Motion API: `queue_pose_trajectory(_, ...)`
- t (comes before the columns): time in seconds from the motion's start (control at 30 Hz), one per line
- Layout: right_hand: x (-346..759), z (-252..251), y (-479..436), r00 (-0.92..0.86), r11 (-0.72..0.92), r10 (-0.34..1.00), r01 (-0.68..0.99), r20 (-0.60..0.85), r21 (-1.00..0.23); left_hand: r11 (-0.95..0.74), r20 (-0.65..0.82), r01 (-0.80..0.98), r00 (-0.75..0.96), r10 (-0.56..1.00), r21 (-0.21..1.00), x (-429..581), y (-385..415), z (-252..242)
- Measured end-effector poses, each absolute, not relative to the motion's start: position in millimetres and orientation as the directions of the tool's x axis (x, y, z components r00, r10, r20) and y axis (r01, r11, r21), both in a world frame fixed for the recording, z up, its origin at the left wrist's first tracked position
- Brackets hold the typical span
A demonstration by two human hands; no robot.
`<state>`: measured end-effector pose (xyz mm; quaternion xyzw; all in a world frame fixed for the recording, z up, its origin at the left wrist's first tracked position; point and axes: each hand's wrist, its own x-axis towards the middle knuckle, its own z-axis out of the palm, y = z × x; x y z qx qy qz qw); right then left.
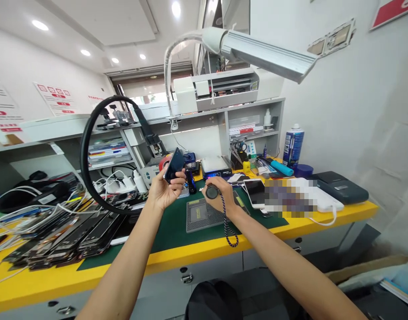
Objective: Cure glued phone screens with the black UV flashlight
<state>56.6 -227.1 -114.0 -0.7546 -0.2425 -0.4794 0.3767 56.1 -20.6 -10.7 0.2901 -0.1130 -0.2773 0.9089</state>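
My left hand is closed around a dark smartphone, which it holds up and tilted above the bench. In my closed right hand is a flashlight; its dark round end faces me, and its front is hidden by my fingers. A braided wrist cord hangs down from it. Below my right hand lies a grey perforated repair pad on the green mat. A white-framed tablet or phone rests to the right of that hand.
Stacks of phone screens and cables cover the left side. A thick black hose arches near my left arm. A lamp hangs overhead. On the right stand a blue spray can and a black case.
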Motion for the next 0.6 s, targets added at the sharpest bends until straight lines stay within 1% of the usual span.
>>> queue_pose_trajectory(0.13, 55, -111, -228, 0.405, -0.591, -0.041, 0.727, 0.913, -0.349, 0.646, 0.026, 0.362, 0.86, -0.509, 0.672, 67, -25, -28)
queue_pose_trajectory(0.27, 54, -106, -229, 0.37, -0.594, -0.103, 0.721, 0.923, -0.356, 0.565, 0.014, 0.311, 0.868, -0.496, 0.764, 75, -44, -40)
queue_pose_trajectory(0.4, 54, -102, -231, 0.309, -0.61, -0.186, 0.708, 0.933, -0.356, 0.55, 0.02, 0.287, 0.874, -0.485, 0.784, 82, -61, -53)
queue_pose_trajectory(0.5, 51, -97, -233, 0.226, -0.634, -0.216, 0.707, 0.95, -0.312, 0.543, -0.009, 0.33, 0.86, -0.51, 0.772, 88, -67, -61)
queue_pose_trajectory(0.6, 42, -88, -230, 0.126, -0.653, -0.176, 0.727, 0.976, -0.211, 0.517, -0.059, 0.39, 0.837, -0.544, 0.762, 92, -70, -67)
